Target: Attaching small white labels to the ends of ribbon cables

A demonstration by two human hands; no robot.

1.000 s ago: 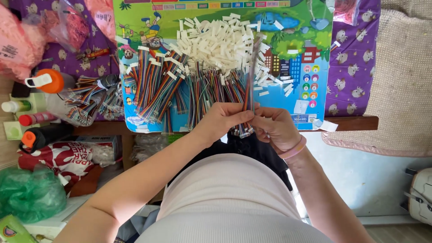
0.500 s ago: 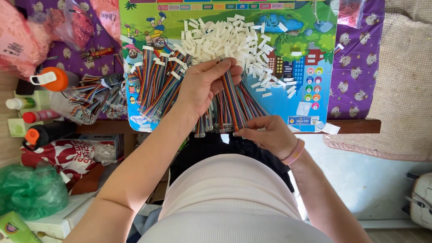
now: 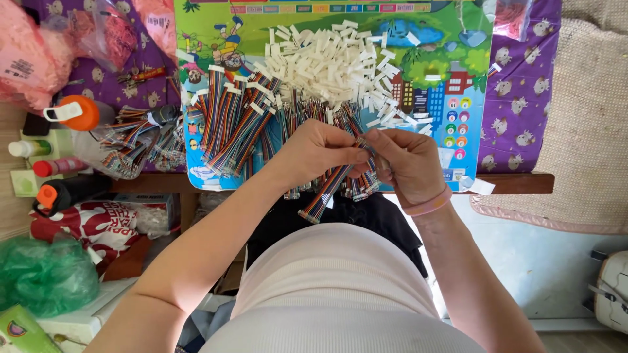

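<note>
1. Centrally, both hands meet just over the near edge of the tabletop (image 3: 523, 183), above the person's lap.
2. Left hand (image 3: 320, 151): fingers curled and pinched on a ribbon cable (image 3: 327, 195), a flat strip of many-coloured wires that runs down and to the left from the grip and ends in a small connector below the table edge.
3. Right hand (image 3: 407, 163): fingers closed on the upper end of the same ribbon cable, fingertips touching those of the left hand; a pink wristband (image 3: 428, 204) circles the wrist. Whether this hand also holds a second cable cannot be told, since the fingers hide that spot.
4. Cable bundles (image 3: 235, 127): many more many-coloured cables lie fanned on a picture mat (image 3: 451, 85), with some ends hanging over the near edge just under the hands.
5. White connectors (image 3: 333, 62): a loose heap at the far ends of the cables, well beyond the hands.
6. Purple cloth (image 3: 523, 98): printed with small animals, it lies under the mat on both sides.
7. Left margin: an orange-capped bottle (image 3: 72, 112), a further pile of cables (image 3: 140, 140) and pink plastic bags (image 3: 33, 59).
8. Lower left, off the tabletop: a green plastic bag (image 3: 42, 274) and a red-and-white printed bag (image 3: 85, 225).
</note>
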